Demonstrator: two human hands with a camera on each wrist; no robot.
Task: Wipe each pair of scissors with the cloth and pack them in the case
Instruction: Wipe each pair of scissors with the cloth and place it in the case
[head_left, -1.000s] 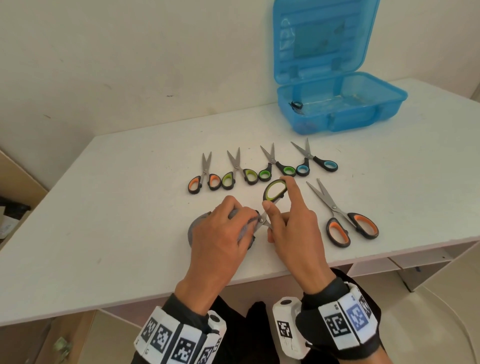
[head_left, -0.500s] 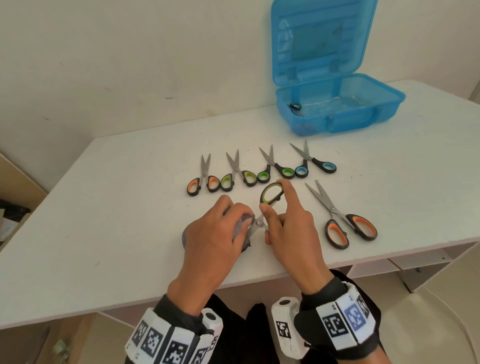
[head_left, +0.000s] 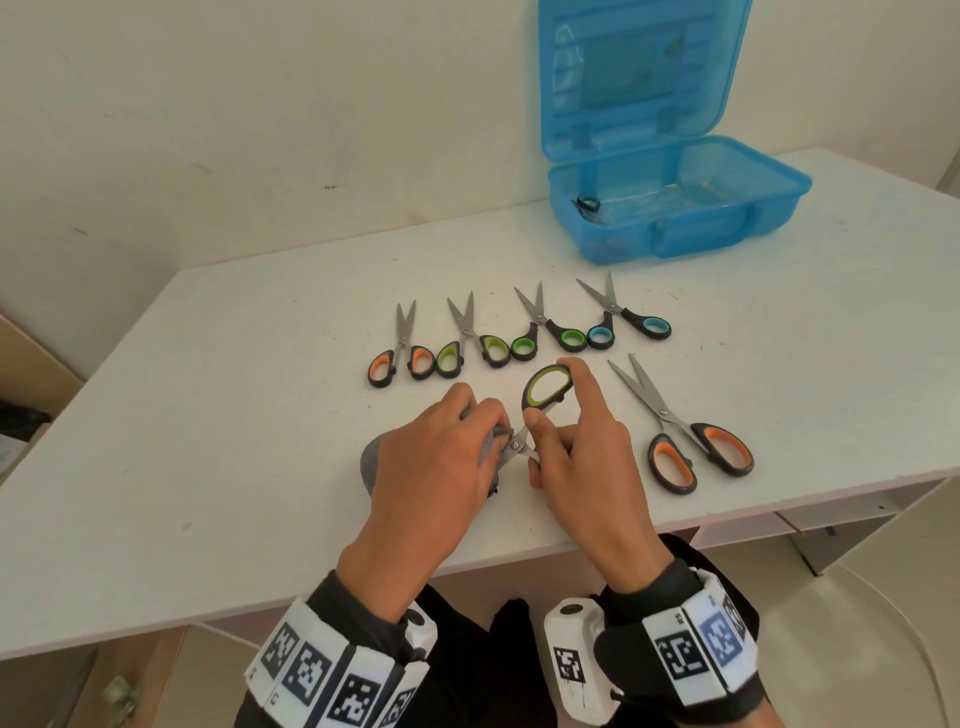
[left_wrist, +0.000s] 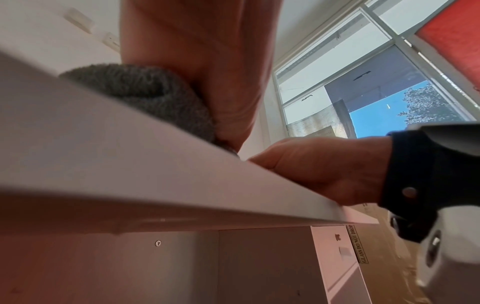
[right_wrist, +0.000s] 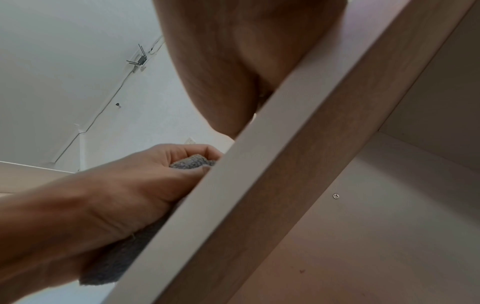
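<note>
Since earlier, left hand (head_left: 431, 457) slid its gripped grey cloth (head_left: 371, 460) leftward; right hand (head_left: 582, 457) pinches green-handled scissors (head_left: 545, 387) above the surface (head_left: 208, 415).

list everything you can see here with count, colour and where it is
held scissors: 1, green-lined black handles, at the table's front, blades in the cloth
cloth: 1, grey, under the left hand
small scissors: 4, orange, lime, green, blue handles, in a row mid-table
large scissors: 1, orange handles, right of the hands
case: 1, blue, open, far right
table: 1, white
left hand: grips the cloth
right hand: holds the held scissors
</note>
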